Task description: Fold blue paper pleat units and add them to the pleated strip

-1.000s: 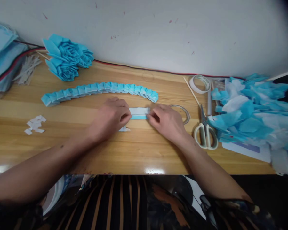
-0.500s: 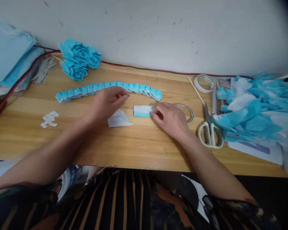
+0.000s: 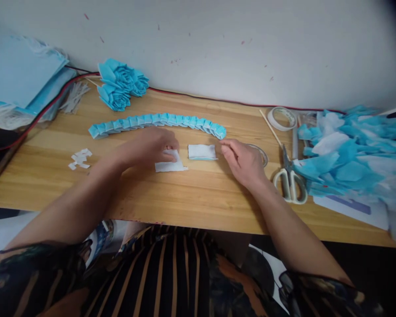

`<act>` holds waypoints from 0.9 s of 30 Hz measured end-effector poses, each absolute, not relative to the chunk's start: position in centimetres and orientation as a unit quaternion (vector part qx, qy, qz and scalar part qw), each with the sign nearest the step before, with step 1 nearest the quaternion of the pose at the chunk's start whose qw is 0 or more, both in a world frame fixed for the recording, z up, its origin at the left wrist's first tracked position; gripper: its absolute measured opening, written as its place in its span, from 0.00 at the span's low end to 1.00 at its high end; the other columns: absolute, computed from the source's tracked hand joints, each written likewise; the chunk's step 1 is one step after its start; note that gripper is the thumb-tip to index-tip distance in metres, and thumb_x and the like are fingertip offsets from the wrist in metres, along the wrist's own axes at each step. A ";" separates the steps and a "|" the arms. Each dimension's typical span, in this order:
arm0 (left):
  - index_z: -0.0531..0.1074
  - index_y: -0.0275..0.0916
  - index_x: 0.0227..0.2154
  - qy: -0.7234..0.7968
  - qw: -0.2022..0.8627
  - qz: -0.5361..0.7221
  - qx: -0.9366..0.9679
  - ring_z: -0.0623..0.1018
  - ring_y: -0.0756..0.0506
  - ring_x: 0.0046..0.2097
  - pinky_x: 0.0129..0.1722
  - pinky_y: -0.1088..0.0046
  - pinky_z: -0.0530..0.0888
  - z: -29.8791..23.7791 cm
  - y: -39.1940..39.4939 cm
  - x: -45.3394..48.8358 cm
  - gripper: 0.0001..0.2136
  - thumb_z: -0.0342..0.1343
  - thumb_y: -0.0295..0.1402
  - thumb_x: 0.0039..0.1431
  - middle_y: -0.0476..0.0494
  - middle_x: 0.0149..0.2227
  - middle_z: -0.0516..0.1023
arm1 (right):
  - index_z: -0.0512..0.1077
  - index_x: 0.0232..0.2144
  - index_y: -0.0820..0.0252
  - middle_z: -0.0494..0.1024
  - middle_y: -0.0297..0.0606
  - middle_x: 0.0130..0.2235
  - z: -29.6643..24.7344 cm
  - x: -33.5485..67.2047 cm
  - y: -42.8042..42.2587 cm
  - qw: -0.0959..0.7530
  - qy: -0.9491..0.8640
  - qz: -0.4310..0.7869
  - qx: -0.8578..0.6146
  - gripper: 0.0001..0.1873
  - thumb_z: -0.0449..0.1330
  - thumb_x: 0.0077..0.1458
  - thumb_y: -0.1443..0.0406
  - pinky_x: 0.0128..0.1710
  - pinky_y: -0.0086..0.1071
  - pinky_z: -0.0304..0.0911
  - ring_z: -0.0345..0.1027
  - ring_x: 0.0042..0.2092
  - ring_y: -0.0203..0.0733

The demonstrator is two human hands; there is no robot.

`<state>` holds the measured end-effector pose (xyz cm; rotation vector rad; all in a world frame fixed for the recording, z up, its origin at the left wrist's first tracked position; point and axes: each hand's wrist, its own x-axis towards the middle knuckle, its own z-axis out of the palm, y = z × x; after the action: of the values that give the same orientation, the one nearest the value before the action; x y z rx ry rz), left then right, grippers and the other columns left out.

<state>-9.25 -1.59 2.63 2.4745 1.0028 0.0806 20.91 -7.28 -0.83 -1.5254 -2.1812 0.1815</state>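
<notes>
My left hand (image 3: 155, 146) hovers low over a small stack of white fabric pieces (image 3: 170, 167); its thumb and forefinger are apart over it, and it covers part of the stack. A folded rectangle (image 3: 202, 152), white with a thin blue lower edge, lies flat between my hands. My right hand (image 3: 242, 162) is beside the rectangle's right end, apart from it, with fingers curled together; whether they hold anything is hidden. Just beyond its fingertips ends a curved chain of pleated blue folds (image 3: 158, 119).
Blue fabric roses (image 3: 122, 83) lie at the back left near stacked blue sheets (image 3: 23, 70). White scraps (image 3: 80, 158) sit left. To the right are tape rolls (image 3: 282, 119), a stick (image 3: 270, 127), scissors (image 3: 289, 178) and heaped blue-white petals (image 3: 350, 154). A cable (image 3: 198, 97) follows the wall.
My left hand has lowered toward the white stack. My right hand has moved off the folded rectangle, which now shows mostly white with less blue. The whole view has shifted slightly.
</notes>
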 end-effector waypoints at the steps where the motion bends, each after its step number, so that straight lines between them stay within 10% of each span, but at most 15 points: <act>1: 0.79 0.39 0.35 0.364 0.227 0.035 0.903 0.78 0.43 0.42 0.43 0.68 0.69 2.5 -1.6 -9.2 0.10 0.57 0.39 0.62 0.43 0.40 0.82 | 0.78 0.47 0.56 0.86 0.42 0.42 -0.8 20.9 -7.3 0.238 -0.794 0.066 -0.556 0.19 0.49 0.70 0.57 0.41 0.39 0.68 0.80 0.42 0.49; 6: 0.79 0.42 0.30 0.388 0.245 0.057 0.887 0.74 0.47 0.30 0.34 0.71 0.65 2.2 -1.3 -10.0 0.10 0.56 0.40 0.61 0.48 0.29 0.79 | 0.79 0.47 0.55 0.86 0.42 0.44 -0.6 21.0 -7.3 0.275 -0.778 0.076 -0.560 0.18 0.50 0.70 0.58 0.45 0.40 0.70 0.79 0.44 0.48; 14: 0.76 0.42 0.57 0.429 0.296 0.084 0.849 0.80 0.43 0.38 0.37 0.71 0.71 2.3 -1.0 -10.5 0.26 0.60 0.49 0.59 0.44 0.40 0.85 | 0.79 0.46 0.55 0.85 0.39 0.39 -0.3 23.7 -6.5 0.400 -0.676 0.087 -0.614 0.19 0.51 0.70 0.54 0.41 0.36 0.71 0.78 0.39 0.43; 27: 0.82 0.42 0.42 0.448 0.167 0.218 0.851 0.80 0.43 0.37 0.39 0.68 0.71 2.6 -2.3 -8.7 0.16 0.52 0.43 0.67 0.43 0.37 0.85 | 0.79 0.41 0.56 0.84 0.38 0.36 -0.5 24.1 -6.1 0.406 -0.671 0.104 -0.612 0.18 0.51 0.69 0.56 0.40 0.35 0.71 0.78 0.38 0.42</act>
<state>-8.73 -2.29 2.58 2.4215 1.2750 0.6196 24.05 -6.12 -0.49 -1.5440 -1.6919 0.2635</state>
